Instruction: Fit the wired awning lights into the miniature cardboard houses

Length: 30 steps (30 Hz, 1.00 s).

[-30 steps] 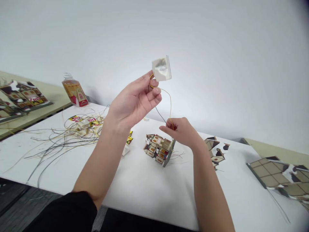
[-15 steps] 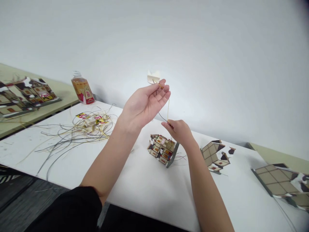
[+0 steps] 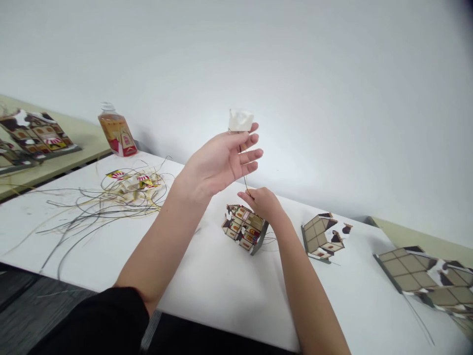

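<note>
My left hand (image 3: 221, 162) is raised above the white table (image 3: 207, 276), palm toward me, fingertips holding a small white square piece (image 3: 240, 120) with thin wires hanging from it. A dark wire (image 3: 244, 180) runs from that piece down to my right hand (image 3: 260, 202), which pinches its lower end. Just below my right hand a small printed model house (image 3: 244, 228) lies on the table, with thin wires at its side.
A tangle of loose thin wires (image 3: 96, 207) and printed paper scraps (image 3: 129, 180) covers the table's left. A drink bottle (image 3: 114, 130) stands at the back left. More model-house parts lie at right (image 3: 323, 235), far right (image 3: 424, 271) and on the left side table (image 3: 33, 135).
The white piece in my left hand has turned and my left fingers have spread. My right hand has slid slightly left along the wire, closer under the left hand.
</note>
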Each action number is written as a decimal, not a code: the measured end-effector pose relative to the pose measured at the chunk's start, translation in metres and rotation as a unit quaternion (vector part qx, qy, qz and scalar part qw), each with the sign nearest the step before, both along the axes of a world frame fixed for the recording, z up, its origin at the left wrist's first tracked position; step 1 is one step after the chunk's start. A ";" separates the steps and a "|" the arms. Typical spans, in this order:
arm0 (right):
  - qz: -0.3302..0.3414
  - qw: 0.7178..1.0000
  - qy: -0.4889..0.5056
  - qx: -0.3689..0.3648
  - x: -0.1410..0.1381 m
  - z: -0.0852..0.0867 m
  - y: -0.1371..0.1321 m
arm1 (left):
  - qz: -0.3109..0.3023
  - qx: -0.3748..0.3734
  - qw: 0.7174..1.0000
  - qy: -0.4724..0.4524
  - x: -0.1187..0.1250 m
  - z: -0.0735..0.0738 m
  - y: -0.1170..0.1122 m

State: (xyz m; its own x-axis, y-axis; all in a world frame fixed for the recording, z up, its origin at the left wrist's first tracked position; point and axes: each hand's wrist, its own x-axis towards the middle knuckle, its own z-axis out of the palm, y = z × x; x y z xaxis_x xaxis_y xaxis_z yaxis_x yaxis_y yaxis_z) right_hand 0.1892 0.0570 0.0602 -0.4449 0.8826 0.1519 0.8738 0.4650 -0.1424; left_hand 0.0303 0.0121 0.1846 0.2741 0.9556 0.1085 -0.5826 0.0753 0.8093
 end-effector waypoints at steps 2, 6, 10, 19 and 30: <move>0.000 1.000 0.014 -0.027 0.001 0.001 -0.001 | -0.009 0.060 0.994 0.091 -0.001 -0.003 0.000; -0.010 0.995 0.022 -0.101 0.005 0.005 -0.002 | -0.029 0.174 0.940 0.293 -0.006 -0.007 -0.003; -0.024 0.986 0.025 -0.166 0.010 0.009 -0.003 | 0.031 0.247 0.867 0.431 -0.013 -0.010 -0.002; -0.045 0.962 0.029 -0.269 0.028 0.014 -0.006 | 0.064 0.302 0.763 0.568 -0.018 -0.017 0.014; -0.055 0.969 0.072 -0.231 0.047 0.036 -0.013 | -0.008 0.254 0.752 0.609 -0.017 -0.023 0.027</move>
State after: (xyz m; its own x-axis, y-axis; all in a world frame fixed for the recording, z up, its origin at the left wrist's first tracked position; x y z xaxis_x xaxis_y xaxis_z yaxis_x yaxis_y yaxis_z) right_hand 0.2358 0.0439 0.0960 -0.3482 0.9120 -0.2167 0.8702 0.2285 -0.4365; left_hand 0.0130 0.0388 0.1621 0.4769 0.8710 0.1182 0.6105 -0.4250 0.6684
